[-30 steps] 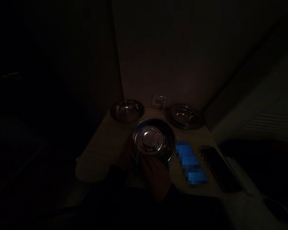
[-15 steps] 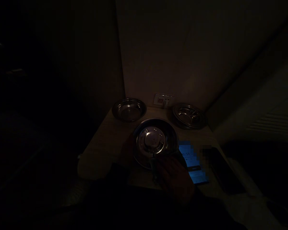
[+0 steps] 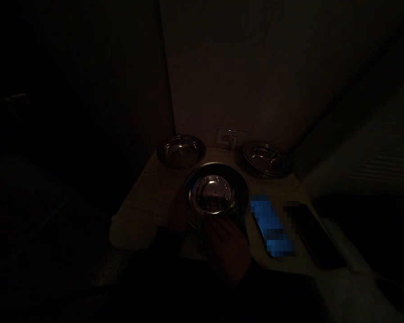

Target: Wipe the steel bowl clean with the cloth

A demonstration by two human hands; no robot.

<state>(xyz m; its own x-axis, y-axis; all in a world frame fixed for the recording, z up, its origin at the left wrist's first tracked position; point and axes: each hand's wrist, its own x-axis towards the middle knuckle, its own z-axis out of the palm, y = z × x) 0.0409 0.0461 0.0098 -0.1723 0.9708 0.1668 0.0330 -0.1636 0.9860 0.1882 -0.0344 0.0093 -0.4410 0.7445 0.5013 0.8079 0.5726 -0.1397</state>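
A shiny steel bowl (image 3: 215, 167) sits near the front of a small wooden table, its round bottom catching the light. At its left side is my left hand (image 3: 177, 213), very dark, closed against the rim; its fingers are mostly hidden. My right hand (image 3: 227, 244) lies over the bowl's near rim, its fingers bent onto a dark cloth (image 3: 239, 220) pressed against the steel. Much of the cloth is under the hand and hard to make out in the low light.
Behind, to the left, stands another steel bowl (image 3: 181, 152). A stack of steel plates with compartments (image 3: 267, 159) is at the back right. To the right lie a lit phone (image 3: 272, 226) and a dark oblong object (image 3: 319, 237). A socket panel (image 3: 230, 137) is on the wall.
My right hand has moved left along the bowl's near rim with the cloth, away from the phone. My left hand stays at the bowl's left side.
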